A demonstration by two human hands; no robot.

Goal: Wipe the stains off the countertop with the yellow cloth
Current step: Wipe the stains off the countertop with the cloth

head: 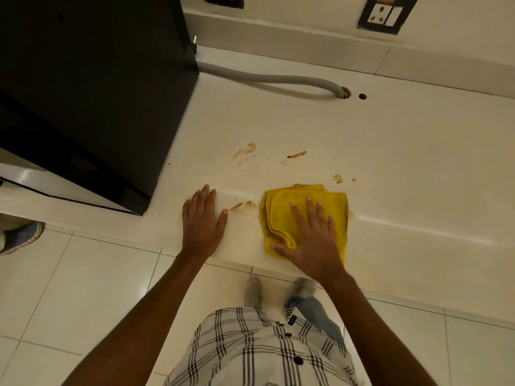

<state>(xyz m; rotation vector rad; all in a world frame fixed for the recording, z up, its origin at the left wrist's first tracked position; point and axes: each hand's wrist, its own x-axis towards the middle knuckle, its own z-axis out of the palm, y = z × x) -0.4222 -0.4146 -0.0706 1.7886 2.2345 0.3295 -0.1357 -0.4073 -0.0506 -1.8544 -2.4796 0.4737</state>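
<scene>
A folded yellow cloth (284,215) lies on the cream countertop (390,162) near its front edge. My right hand (312,240) rests flat on top of the cloth, fingers spread, pressing it down. My left hand (202,221) lies flat on the bare counter to the left, holding nothing. Brown stains mark the surface: one smear (243,207) between my two hands, one (245,151) farther back, a short streak (297,154) and a small blot (338,178) just beyond the cloth.
A large black appliance (92,87) fills the counter's left side. A grey corrugated hose (278,79) runs from it to a hole (344,93) at the back. Wall sockets (386,13) sit above. Another person's shoe (21,236) shows on the tiled floor at left.
</scene>
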